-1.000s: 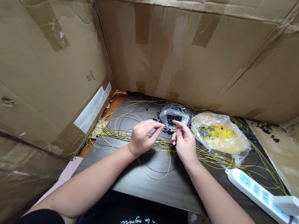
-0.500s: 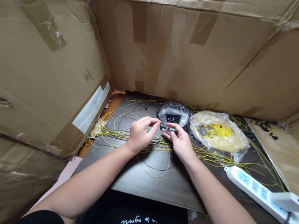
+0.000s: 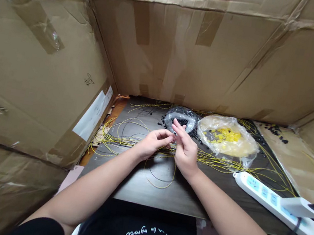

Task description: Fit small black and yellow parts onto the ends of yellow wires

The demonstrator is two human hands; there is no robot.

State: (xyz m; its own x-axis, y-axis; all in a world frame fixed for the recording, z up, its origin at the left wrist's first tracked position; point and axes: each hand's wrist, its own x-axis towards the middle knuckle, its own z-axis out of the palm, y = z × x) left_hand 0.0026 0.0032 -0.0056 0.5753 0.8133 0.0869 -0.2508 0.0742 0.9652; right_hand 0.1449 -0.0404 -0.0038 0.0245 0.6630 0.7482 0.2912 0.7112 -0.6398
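Above the middle of the desk, my left hand [image 3: 154, 144] is closed in a pinch, thumb and forefinger together. A thin yellow wire [image 3: 174, 173] loops down below and runs up toward its fingertips. My right hand [image 3: 186, 154] meets those fingertips from the right, its upper fingers stretched upward and its thumb side hidden. Whatever it grips is too small and covered to make out. Just beyond the hands is a clear plastic bag [image 3: 172, 114] of small black parts. Below the hands, a bundle of yellow and black wires [image 3: 122, 140] stretches across the desk.
Right of the black parts lies a clear bag [image 3: 248, 150] with small yellow pieces [image 3: 226, 136]. A white power strip [image 3: 270, 198] with a plugged-in adapter lies at the right. Cardboard walls [image 3: 168, 54] enclose the desk [image 3: 132, 190]. Loose black pieces [image 3: 276, 132] lie at the far right.
My hands have come together at the fingertips. My right hand has turned, its upper fingers now pointing up, and my left hand has shifted slightly right and nearer to me.
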